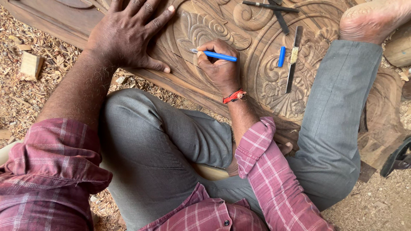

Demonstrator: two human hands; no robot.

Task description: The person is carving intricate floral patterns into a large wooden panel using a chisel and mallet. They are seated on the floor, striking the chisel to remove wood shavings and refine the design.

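Note:
A large carved wooden panel (201,90) with scroll and leaf relief lies on the ground in front of me. My left hand (128,32) rests flat on it, fingers spread. My right hand (220,68) is shut on a blue pen (216,55), its tip touching the carving left of the hand. A red thread band sits on that wrist. My grey-trousered legs straddle the panel and my bare foot (370,19) rests on its upper right.
A blue pen cap (281,56) and a long flat chisel (292,60) lie on the round carved motif. Two more dark chisels (274,8) lie near the top edge. Wood shavings and an offcut block (31,65) cover the ground at left. A dark sandal (398,158) lies at right.

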